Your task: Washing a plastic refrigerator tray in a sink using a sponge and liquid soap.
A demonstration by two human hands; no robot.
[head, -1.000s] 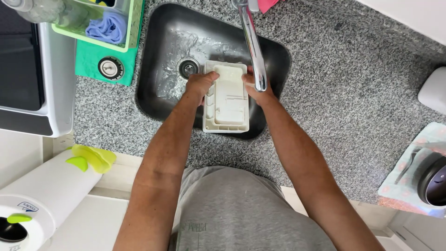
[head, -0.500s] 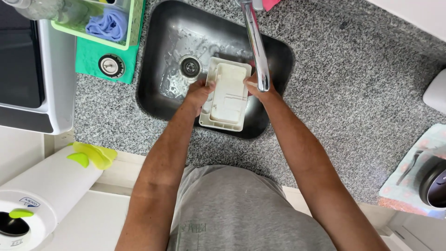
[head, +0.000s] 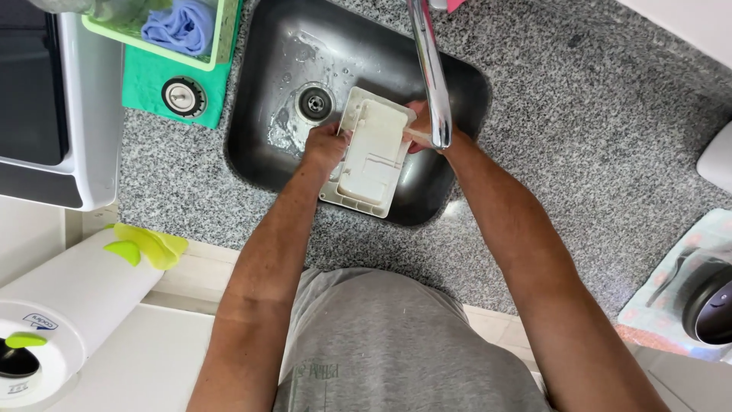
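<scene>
Cream rectangular plastic tray [head: 371, 156] sits tilted over our dark metal sink [head: 263, 91], under the chrome faucet [head: 428, 69]. Left hand [head: 326, 145] grips its left edge, right hand [head: 424, 131] its right, fingers closed on it.

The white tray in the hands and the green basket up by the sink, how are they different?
The white tray is cream-white; the green basket is bright green. The tray is held over the sink by the left hand and right hand; the basket rests on the counter. The tray is empty; the basket holds a blue cloth. Both look rectangular.

A small blue and white label [head: 38, 321] sits on the round white top of the paper towel holder [head: 30, 343], lower left
</scene>
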